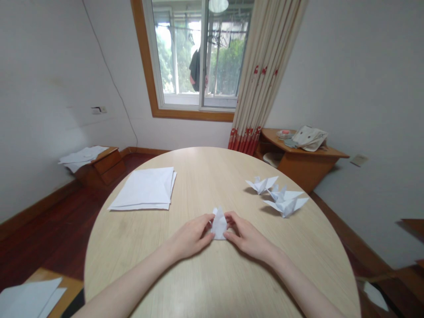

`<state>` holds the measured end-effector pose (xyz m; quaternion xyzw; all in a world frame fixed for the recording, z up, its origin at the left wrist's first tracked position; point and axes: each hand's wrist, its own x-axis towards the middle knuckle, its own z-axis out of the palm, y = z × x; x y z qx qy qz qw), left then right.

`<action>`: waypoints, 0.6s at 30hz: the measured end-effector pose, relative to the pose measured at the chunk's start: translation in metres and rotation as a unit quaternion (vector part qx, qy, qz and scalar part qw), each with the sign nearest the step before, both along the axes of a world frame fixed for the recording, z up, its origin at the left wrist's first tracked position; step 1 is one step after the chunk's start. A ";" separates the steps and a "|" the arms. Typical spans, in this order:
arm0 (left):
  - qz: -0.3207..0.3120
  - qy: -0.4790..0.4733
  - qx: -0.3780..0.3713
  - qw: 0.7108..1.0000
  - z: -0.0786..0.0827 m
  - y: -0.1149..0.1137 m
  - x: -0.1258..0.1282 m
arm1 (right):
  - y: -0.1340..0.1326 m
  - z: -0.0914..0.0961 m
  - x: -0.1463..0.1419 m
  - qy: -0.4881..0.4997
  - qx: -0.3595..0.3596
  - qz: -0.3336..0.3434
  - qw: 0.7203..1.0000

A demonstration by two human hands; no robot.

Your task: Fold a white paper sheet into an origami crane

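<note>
Tabletop (205, 181), round and pale with a wood grain, fills the foreground; beyond it is a window (198, 53), with a red-patterned curtain (265, 66) hanging at its right. White sheets (144, 190) lie stacked toward the far left of the table, and folded paper birds (285, 206) sit close together on the right. On top of the wooden cabinet (306, 164) rests a pale bag (310, 138); its open shelf holds something whitish (272, 158), too dim to name. Both forearms reach in from the near side, left hand (195, 233) and right hand (247, 234) pinching opposite edges of a small folded paper piece (219, 226) between thumbs and fingers, its tapered end pointing away from the body.
</note>
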<state>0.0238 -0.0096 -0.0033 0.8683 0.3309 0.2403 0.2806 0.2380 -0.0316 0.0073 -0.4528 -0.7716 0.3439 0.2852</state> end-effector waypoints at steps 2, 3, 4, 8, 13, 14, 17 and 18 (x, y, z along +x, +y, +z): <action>0.011 -0.026 -0.029 0.999 -0.004 0.001 0.000 | 0.001 -0.003 0.000 0.009 0.001 -0.013 1.000; 0.016 -0.037 -0.040 0.998 -0.005 0.001 0.000 | 0.002 -0.005 0.000 0.013 0.002 -0.020 1.000; 0.019 -0.045 -0.047 0.998 -0.007 0.002 0.000 | 0.002 -0.008 0.000 0.016 0.003 -0.026 1.000; 0.013 -0.066 -0.037 0.997 -0.011 0.002 0.001 | 0.004 -0.015 0.000 0.016 0.023 -0.030 0.999; -0.010 -0.084 0.000 0.996 -0.011 0.002 0.004 | 0.003 -0.016 -0.001 -0.008 0.060 -0.027 0.998; -0.010 -0.083 0.006 0.996 -0.011 0.002 0.004 | 0.003 -0.016 -0.001 -0.010 0.063 -0.025 0.998; -0.005 -0.063 0.017 0.998 -0.010 0.002 0.003 | 0.004 -0.017 0.000 -0.024 0.073 -0.024 0.997; -0.002 -0.052 0.025 0.998 -0.010 0.002 0.003 | 0.004 -0.018 0.000 -0.033 0.078 -0.024 0.996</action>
